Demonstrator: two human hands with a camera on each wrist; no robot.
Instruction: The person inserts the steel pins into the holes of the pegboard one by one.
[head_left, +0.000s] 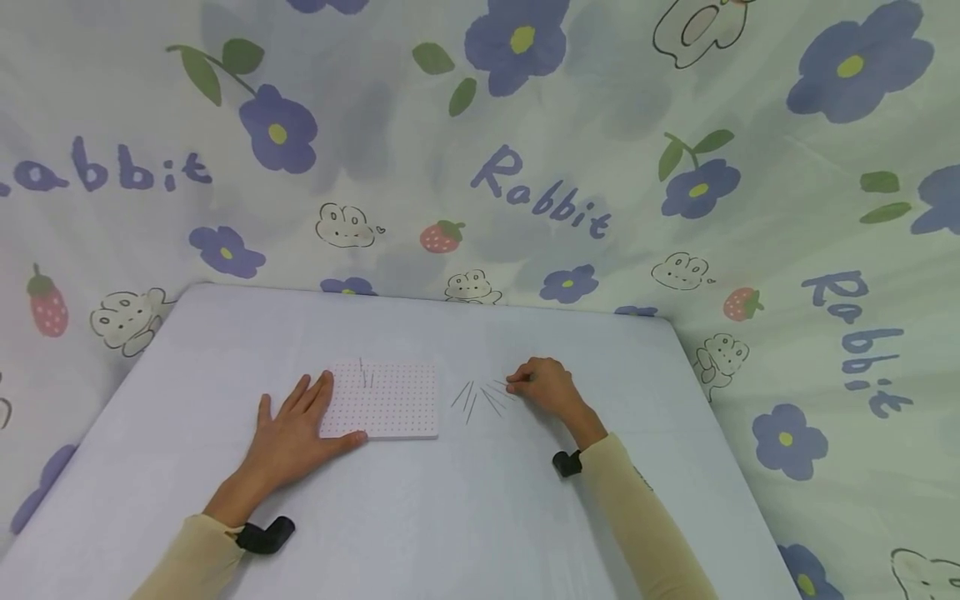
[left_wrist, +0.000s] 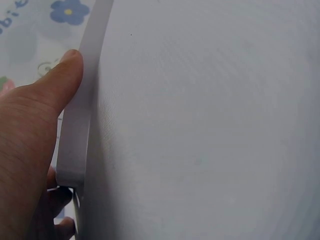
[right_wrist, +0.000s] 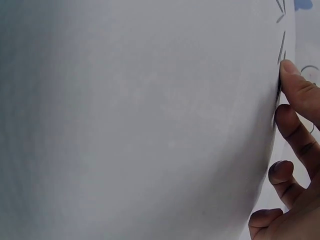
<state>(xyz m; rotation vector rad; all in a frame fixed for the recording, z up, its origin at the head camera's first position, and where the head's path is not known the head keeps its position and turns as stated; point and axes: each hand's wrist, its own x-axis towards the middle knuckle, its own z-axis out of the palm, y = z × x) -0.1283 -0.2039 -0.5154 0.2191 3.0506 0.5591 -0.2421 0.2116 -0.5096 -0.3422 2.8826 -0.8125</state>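
Note:
A white board [head_left: 397, 408] dotted with rows of small holes lies on the table. My left hand [head_left: 288, 437] rests on its left side, fingers spread on top and thumb along the front edge; the left wrist view shows the thumb [left_wrist: 65, 77] against the board's side. A few thin needles [head_left: 365, 377] stand in the board's upper left. To its right several loose dark needles [head_left: 469, 404] lie fanned out on the table. At that fan's right side my right hand [head_left: 551, 387] pinches a needle [right_wrist: 278, 92] between thumb and index finger, close to the tabletop.
The table [head_left: 420, 525] has a smooth white cover. Behind it and at both sides hangs a curtain [head_left: 390, 192] printed with flowers, rabbits and strawberries. Each wrist wears a small black camera, one [head_left: 266, 536] on the left and one [head_left: 567, 463] on the right.

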